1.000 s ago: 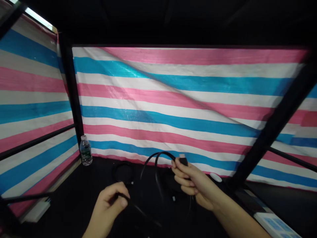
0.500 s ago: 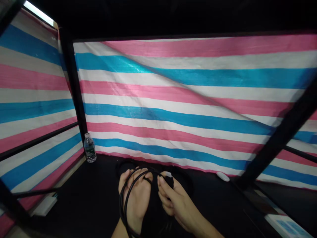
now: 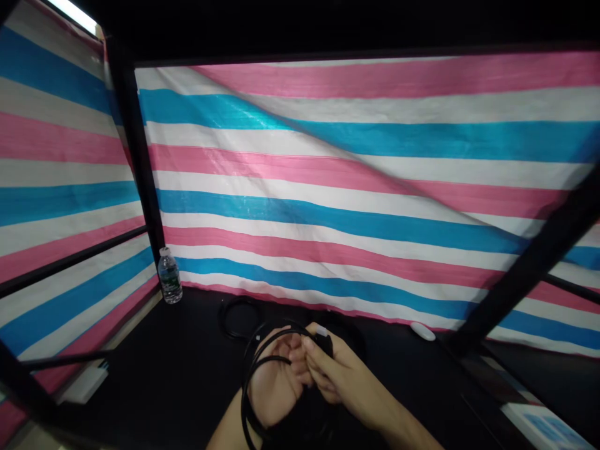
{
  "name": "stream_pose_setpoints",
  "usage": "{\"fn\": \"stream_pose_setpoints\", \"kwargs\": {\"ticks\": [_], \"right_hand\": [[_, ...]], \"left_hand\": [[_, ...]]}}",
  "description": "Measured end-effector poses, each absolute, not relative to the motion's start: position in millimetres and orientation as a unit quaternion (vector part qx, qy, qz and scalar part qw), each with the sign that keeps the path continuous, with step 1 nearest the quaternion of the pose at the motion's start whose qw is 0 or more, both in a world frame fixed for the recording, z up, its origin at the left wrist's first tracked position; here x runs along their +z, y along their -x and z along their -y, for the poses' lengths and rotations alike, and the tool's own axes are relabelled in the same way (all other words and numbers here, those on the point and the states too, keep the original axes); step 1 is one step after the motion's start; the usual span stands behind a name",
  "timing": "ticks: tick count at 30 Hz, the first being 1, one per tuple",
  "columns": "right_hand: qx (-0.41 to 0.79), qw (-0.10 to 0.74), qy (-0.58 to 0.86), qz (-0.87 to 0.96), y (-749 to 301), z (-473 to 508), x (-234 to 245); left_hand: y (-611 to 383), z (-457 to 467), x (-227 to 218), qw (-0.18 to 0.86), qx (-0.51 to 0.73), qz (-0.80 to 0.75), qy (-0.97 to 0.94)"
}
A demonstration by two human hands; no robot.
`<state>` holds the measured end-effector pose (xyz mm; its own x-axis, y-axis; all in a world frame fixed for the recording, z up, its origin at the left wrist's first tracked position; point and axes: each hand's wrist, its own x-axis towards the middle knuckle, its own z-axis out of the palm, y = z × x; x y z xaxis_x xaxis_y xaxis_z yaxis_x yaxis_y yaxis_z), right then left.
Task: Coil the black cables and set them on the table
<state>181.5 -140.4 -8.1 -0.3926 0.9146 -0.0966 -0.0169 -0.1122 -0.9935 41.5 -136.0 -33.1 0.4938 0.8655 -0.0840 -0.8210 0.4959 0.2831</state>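
A black cable (image 3: 250,369) is looped in coils around my left hand (image 3: 274,384), whose fingers curl closed against it. My right hand (image 3: 340,378) meets the left one and pinches the cable's black plug end (image 3: 323,337), which has a pale metal tip. Both hands hover low over a black tabletop (image 3: 178,362). A second black cable coil (image 3: 234,315) lies flat on the table just beyond my hands.
A small clear water bottle (image 3: 169,275) stands in the back left corner by a black frame post (image 3: 135,156). Striped pink, blue and white tarp (image 3: 356,187) walls the booth. A small white object (image 3: 422,331) lies at the back right; a slanted black bar (image 3: 529,269) crosses the right.
My left hand's fingers have curled from spread to closed around the coils, and my hands have come closer together. The camera view shifted slightly.
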Motion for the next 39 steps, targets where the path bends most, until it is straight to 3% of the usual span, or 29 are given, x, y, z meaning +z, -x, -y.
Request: {"fn": "stream_pose_setpoints", "kwargs": {"ticks": [4,8,16,25,28,31,34,39], "right_hand": [[0.484,0.405,0.468,0.619,-173,144,-20],[0.327,0.435,0.459,0.702,-164,148,-37],[0.262,0.4,0.485,0.732,-166,142,-48],[0.486,0.455,0.502,0.552,-186,128,-52],[0.621,0.39,0.42,0.535,-194,132,-44],[0.709,0.27,0.339,0.556,-202,132,-34],[0.711,0.164,0.327,0.601,-205,127,-28],[0.607,0.167,0.454,0.63,-202,126,-23]], "left_hand": [[-43,133,-30,0.78,0.614,-0.114,-0.044],[-37,127,-28,0.773,0.635,-0.012,-0.008],[-35,125,-30,0.777,0.63,-0.004,0.005],[3,151,-61,0.812,0.457,-0.283,-0.229],[17,153,-59,0.806,0.434,-0.321,-0.245],[24,150,-55,0.82,0.346,-0.341,-0.303],[19,151,-54,0.813,0.281,-0.361,-0.361],[1,162,-53,0.79,0.324,-0.37,-0.367]]}}
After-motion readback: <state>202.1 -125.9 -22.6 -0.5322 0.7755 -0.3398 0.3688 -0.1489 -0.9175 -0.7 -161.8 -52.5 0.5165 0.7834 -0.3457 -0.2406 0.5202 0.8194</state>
